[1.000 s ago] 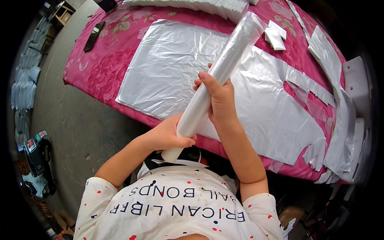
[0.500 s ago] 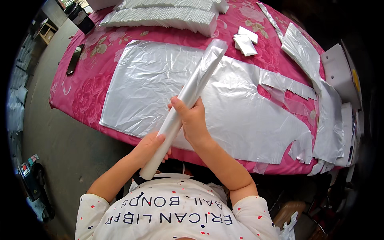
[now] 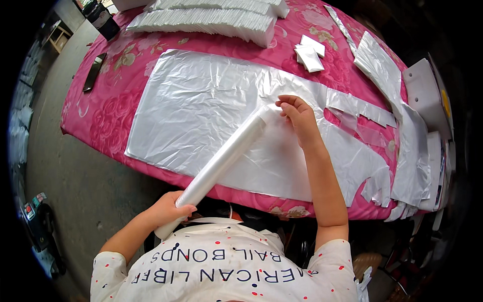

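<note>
Near my body, my left hand [image 3: 172, 208] is wrapped round the lower end of a long roll of whitish clear plastic film [image 3: 221, 156]. The roll slants up and to the right above the table. At its far end my right hand [image 3: 300, 120] has thumb and fingertips pinched together on a loose bit of the film. Under the roll, a flat stack of large silvery-white plastic bags [image 3: 201, 95] lies spread out, with handle cut-outs at its right end.
Folded white packets [image 3: 206, 24] stand in rows at the back, with a few small ones [image 3: 309, 58] nearby. A phone [image 3: 94, 73] and black cup [image 3: 100, 20] are at left. More plastic sheets [image 3: 411, 151] and white boxes [image 3: 427, 93] line the right. A pink floral cloth [image 3: 113, 118] covers the table.
My right hand has moved from the roll's middle to its far end, up and right. My left hand has slid lower, and the roll has tilted flatter and shifted down.
</note>
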`<state>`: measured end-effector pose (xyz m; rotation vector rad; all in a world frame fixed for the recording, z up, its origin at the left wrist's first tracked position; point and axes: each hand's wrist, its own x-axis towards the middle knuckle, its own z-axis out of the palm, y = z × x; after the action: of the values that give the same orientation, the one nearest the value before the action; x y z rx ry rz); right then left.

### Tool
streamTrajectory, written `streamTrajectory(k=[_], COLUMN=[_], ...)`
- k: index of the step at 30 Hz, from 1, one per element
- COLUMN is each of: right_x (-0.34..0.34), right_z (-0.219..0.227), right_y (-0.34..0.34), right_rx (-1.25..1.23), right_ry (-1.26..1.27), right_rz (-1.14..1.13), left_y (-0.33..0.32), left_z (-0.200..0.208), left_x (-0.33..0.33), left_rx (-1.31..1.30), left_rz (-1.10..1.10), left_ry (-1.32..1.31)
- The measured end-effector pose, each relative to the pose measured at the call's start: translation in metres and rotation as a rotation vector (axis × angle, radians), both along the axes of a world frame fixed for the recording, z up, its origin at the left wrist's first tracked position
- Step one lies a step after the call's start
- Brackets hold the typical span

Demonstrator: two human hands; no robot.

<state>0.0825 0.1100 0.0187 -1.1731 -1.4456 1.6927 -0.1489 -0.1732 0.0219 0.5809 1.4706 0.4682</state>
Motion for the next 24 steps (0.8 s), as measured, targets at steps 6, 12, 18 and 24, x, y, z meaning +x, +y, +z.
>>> streamTrajectory(k=[6, 12, 18, 24], right_x=[-0.009, -0.003, 0.020, 0.123], right_z=[0.014, 0.008, 0.005, 0.000], right_y=[0.002, 0.014, 0.036, 0.108], right_rx=[-0.051, -0.087, 0.091, 0.257], right_ry=[-0.226, -0.176, -0.241, -0.352], right_rz=[0.396, 0.434, 0.260, -0.150], left_y=[-0.001, 0.000, 0.007, -0.027], left_z=[-0.001, -0.011, -0.009, -0.024], left_x=[-0.006, -0.010, -0.016, -0.055], left_rx=[-0.023, -0.008, -0.065, -0.137], left_rz=[-0.011, -0.001, -0.045, -0.188], left_ry=[-0.089, -0.310, -0.371, -0.449])
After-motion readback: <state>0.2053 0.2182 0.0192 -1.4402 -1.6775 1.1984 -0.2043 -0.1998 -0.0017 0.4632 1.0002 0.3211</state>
